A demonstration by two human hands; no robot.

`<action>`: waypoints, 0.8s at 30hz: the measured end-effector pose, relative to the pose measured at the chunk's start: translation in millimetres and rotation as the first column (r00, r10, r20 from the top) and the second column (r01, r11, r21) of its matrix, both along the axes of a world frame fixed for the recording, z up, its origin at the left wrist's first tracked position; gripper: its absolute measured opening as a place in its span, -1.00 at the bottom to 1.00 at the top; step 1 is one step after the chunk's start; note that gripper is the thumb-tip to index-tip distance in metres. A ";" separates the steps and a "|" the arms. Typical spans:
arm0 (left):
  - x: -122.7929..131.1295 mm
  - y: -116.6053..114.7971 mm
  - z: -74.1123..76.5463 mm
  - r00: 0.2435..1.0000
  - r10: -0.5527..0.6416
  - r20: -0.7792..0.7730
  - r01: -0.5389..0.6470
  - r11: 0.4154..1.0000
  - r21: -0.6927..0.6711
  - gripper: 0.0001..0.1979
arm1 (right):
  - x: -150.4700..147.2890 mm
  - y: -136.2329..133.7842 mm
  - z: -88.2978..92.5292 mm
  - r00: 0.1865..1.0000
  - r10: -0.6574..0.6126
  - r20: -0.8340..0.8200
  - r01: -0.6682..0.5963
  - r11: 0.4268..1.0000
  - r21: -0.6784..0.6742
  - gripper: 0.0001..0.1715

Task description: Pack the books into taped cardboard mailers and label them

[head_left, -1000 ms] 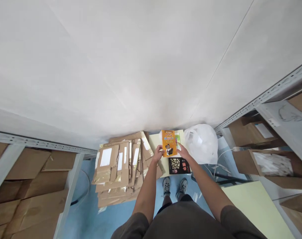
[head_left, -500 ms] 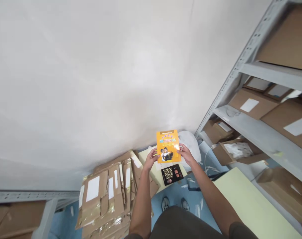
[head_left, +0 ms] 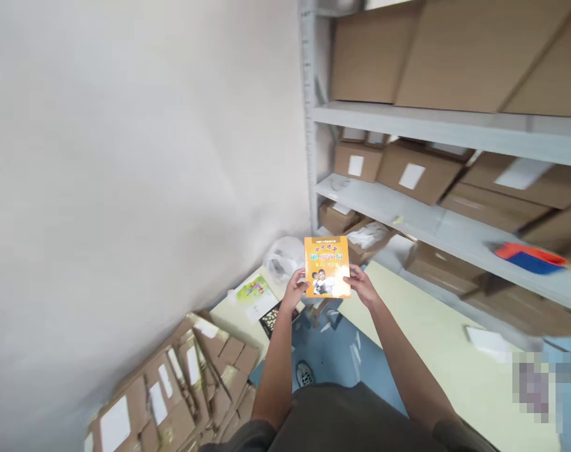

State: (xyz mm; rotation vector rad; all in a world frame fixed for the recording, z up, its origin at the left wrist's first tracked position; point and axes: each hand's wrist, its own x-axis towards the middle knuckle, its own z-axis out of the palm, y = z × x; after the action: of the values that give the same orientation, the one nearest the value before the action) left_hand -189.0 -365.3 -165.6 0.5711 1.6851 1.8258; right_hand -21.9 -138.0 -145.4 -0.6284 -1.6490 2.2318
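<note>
Fingers of left hand and right hand pinch opposite edges of a glossy, rectangular orange paperback, held up between them. Left of it: crinkly translucent plastic bag; flat black book on smooth pale-yellow tabletop. Lower left: stacked flattened cardboard, taped.

Open air lay above the orange book — a hand could pass over the pale table to the right. Ahead, white wall and metal shelving barred the way, with a plastic bag near their corner. Flattened cardboard blocked the lower left.
</note>
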 end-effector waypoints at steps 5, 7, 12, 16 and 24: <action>91.2 120.8 -0.8 0.981 -0.195 0.006 0.195 0.981 -0.004 -0.33 | 135.3 75.1 7.1 0.973 -0.230 -0.023 0.229 0.972 -0.058 -0.28; 129.0 165.1 -1.7 0.962 -0.272 0.023 0.272 0.962 0.001 -0.31 | 188.6 99.3 9.2 0.953 -0.302 -0.022 0.300 0.951 -0.073 -0.29; 209.3 256.0 2.4 0.894 -0.449 0.003 0.449 0.893 -0.039 -0.28 | 302.1 139.1 11.7 0.880 -0.474 -0.011 0.469 0.874 -0.124 -0.36; 249.2 301.1 3.3 0.818 -0.575 0.009 0.575 0.816 -0.060 -0.27 | 359.1 152.7 8.5 0.831 -0.556 -0.013 0.548 0.822 -0.156 -0.36; 274.0 336.9 0.2 0.860 -0.425 -0.284 0.377 0.902 -0.210 -0.54 | 363.6 155.2 6.0 0.733 -0.677 -0.064 0.665 0.733 -0.146 -0.43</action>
State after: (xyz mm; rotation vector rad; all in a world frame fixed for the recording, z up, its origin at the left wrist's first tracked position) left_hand 84.9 -28.4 -165.4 1.1171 1.7248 1.3465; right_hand 341.7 17.2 -139.5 -0.9314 -0.9978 1.7716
